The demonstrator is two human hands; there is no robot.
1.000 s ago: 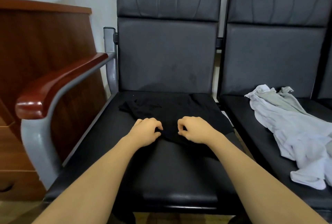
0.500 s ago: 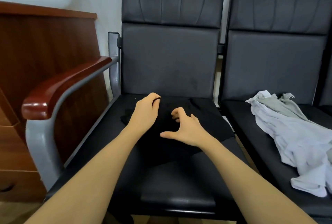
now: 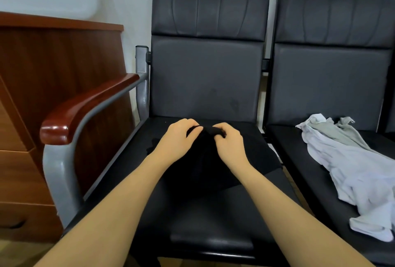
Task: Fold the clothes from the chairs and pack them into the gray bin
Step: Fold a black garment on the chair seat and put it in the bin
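Nearby, pale clothes (image 3: 350,166) sprawl on the neighbouring chair (image 3: 333,87), beside a wooden cabinet (image 3: 53,78).

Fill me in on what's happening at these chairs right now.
A person is folding a black garment on the seat of the left chair. The left hand and right hand both pinch the cloth's far edge, close together near the backrest. A pale gray and white pile of clothes lies unfolded on the neighbouring chair to the right, untouched. The gray bin is not in view.
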